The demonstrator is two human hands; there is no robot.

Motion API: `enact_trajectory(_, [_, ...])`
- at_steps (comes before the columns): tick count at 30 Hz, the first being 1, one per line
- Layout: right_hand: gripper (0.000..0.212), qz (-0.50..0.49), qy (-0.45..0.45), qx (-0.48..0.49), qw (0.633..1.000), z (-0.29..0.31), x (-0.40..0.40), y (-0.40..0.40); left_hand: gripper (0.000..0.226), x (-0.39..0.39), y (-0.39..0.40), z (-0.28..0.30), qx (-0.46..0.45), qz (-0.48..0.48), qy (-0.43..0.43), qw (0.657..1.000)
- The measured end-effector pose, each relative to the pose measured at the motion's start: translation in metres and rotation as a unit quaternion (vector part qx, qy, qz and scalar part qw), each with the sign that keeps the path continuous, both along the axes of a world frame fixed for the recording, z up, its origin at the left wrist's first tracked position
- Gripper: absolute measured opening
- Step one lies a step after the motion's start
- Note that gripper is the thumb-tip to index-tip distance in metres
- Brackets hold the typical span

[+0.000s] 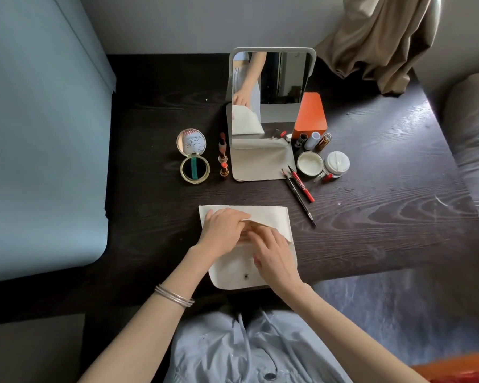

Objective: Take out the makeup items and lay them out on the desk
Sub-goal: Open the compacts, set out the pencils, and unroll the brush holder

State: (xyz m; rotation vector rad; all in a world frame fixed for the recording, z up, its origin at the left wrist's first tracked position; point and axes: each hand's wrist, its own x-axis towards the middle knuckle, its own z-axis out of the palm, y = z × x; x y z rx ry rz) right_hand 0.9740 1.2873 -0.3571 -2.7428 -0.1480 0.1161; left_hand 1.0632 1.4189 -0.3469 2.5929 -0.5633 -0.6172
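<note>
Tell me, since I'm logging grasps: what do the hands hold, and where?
The left hand grips the white pouch by its opening's upper edge; the right hand's fingers reach inside, grasp hidden.

pouch (263, 217) contents: hidden | right hand (274, 255) fingertips: inside, unseen | curtain (379, 37): cropped

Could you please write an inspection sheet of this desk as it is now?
Surface: dark wooden desk, partly lit from the right.
Job's things: white pouch open at the near edge; open compact, lipsticks, two pencils, cream jar with lid off.
Clutter: standing mirror, orange box, small bottles.
Hands: left hand holds the flap up; right hand reaches into the pouch.
Cables: nothing seen.
Surroundings: beige curtain, blue panel.
</note>
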Motion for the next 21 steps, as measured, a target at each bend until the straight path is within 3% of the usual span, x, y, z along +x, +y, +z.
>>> enact_trajectory(3, [0.038,-0.006,0.077,-0.146,0.986,0.013,0.015,0.007,0.036,0.007,0.003,-0.002,-0.044,-0.003,0.045,0.998])
enact_trajectory(7, [0.043,-0.023,0.189,-0.132,0.973,0.004,0.034,0.01,0.04,0.012,0.004,0.0,-0.046,-0.026,0.076,0.996])
enact_trajectory(15, [0.057,0.0,0.157,-0.161,0.974,-0.004,0.057,0.021,0.033,0.029,0.007,0.003,-0.102,0.025,0.132,0.986])
enact_trajectory(18, [0.047,0.005,0.187,-0.134,0.973,0.0,0.064,0.026,0.032,0.036,0.009,0.008,-0.13,0.027,0.163,0.978])
enact_trajectory(21, [0.044,0.024,0.15,-0.169,0.974,0.002,0.069,0.026,0.032,0.038,0.011,0.009,-0.152,0.026,0.186,0.97])
